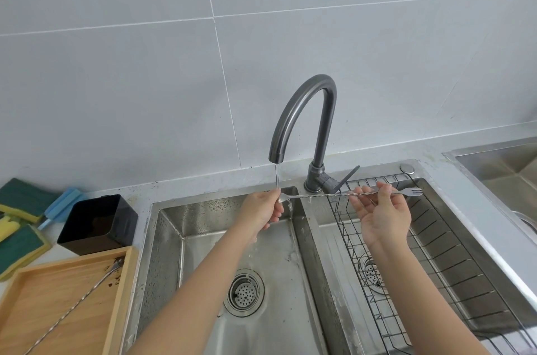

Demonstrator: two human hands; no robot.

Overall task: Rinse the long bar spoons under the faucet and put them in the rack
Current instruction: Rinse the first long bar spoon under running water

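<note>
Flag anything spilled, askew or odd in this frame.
Dark specks and smears soil the wooden tray around the bowl end of the second bar spoon lying diagonally in it. Otherwise nothing stands out.

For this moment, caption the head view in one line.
Both hands, left hand and right hand, hold a spoon under the running faucet.

I hold one long bar spoon [334, 195] level across the divider of the double sink [308, 238], its bowl under the faucet [302, 119] stream, its forked end over the wire rack [436, 261] in the right basin. A second spoon [72, 308] lies slantwise on the wooden tray [122, 296], dirty.
</note>
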